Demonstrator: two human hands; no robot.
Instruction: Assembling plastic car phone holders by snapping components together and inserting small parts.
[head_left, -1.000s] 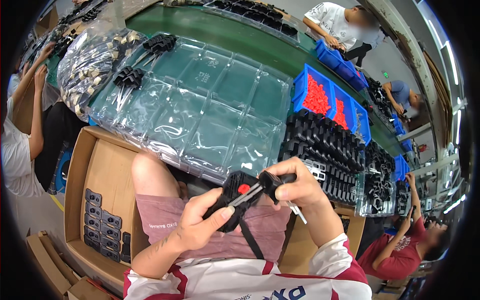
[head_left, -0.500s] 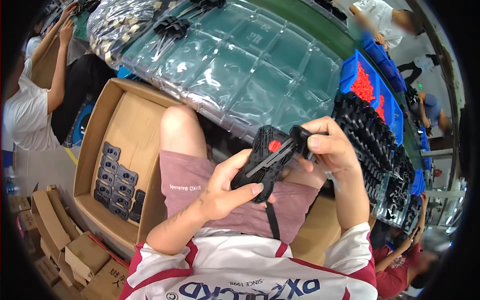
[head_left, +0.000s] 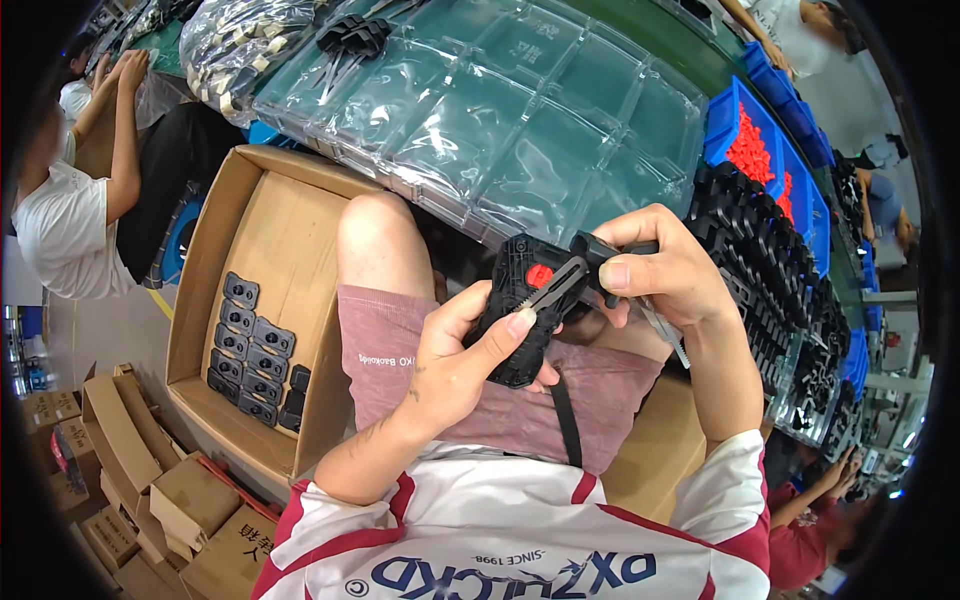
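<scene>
My left hand (head_left: 450,350) is closed around a black plastic housing (head_left: 518,258) with a round red piece (head_left: 540,276) set in its face. A slotted grey metal blade (head_left: 560,284) lies slantwise across the housing, and my left thumb presses on its lower end. My right hand (head_left: 675,270) pinches a black plastic piece (head_left: 590,250) at the blade's upper end; whether the two are joined, I cannot tell. Another narrow metal blade (head_left: 668,335) with a toothed tip sticks out below the right hand's fingers. Both hands are above my lap.
On my left stands a cardboard box (head_left: 190,330) with several black parts (head_left: 250,350). Ahead is a clear-covered divided tray (head_left: 470,130) with black bladed pieces (head_left: 352,38) on it. Blue bins (head_left: 722,120) of red parts (head_left: 748,150) and stacked black parts (head_left: 745,240) line the right. Co-workers sit nearby.
My left thumb has moved up onto the metal blade. The black piece in my right hand has turned slightly against the housing. A toothed blade now shows clearly below that hand.
</scene>
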